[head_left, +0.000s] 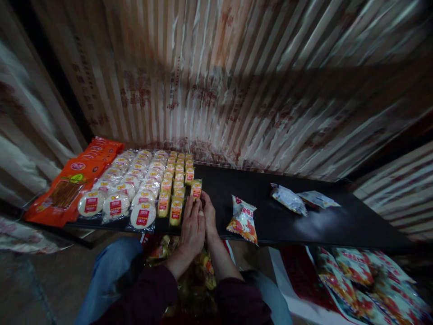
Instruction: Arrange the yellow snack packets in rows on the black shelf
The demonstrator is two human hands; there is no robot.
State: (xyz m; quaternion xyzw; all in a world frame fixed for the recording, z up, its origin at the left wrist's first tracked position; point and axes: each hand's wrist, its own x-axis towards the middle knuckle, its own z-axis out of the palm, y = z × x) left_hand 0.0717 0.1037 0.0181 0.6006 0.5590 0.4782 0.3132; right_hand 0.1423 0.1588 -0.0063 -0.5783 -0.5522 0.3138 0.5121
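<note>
Both my hands meet at the front edge of a black shelf (304,221). My left hand (192,228) lies over my right hand (209,215), fingers pressed together just below a small yellow snack packet (196,188). Whether either hand grips that packet is hidden. To the left stand rows of the same yellow packets (176,180) and rows of round white rice cakes in clear wrap (125,189).
Orange packets (72,185) lie at the shelf's far left. A white-and-orange snack bag (243,219) stands right of my hands, with two pale bags (289,198) further right. More snack bags (365,275) fill a box at lower right. Striped cartons form the back wall.
</note>
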